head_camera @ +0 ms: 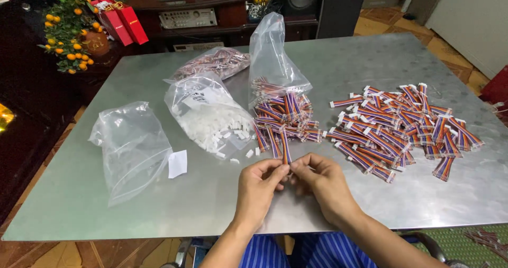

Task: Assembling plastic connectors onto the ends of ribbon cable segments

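Both hands' fingers (279,168) pinch a flat, striped ribbon cable (286,147) above the brushed-metal table (211,199).

Soft overhead light falls evenly on the metal surface (370,56), which gives a dull sheen without hard glare. The plastic bags (132,146) catch small highlights. The far-left background lies dim. Focus is sharp; edges bend slightly.

Ribbon cables (402,122) rainbow-striped, white-tipped; connectors (214,125) white; table (349,61) grey metal; trousers (288,253) blue-striped; boxes (123,20) red.
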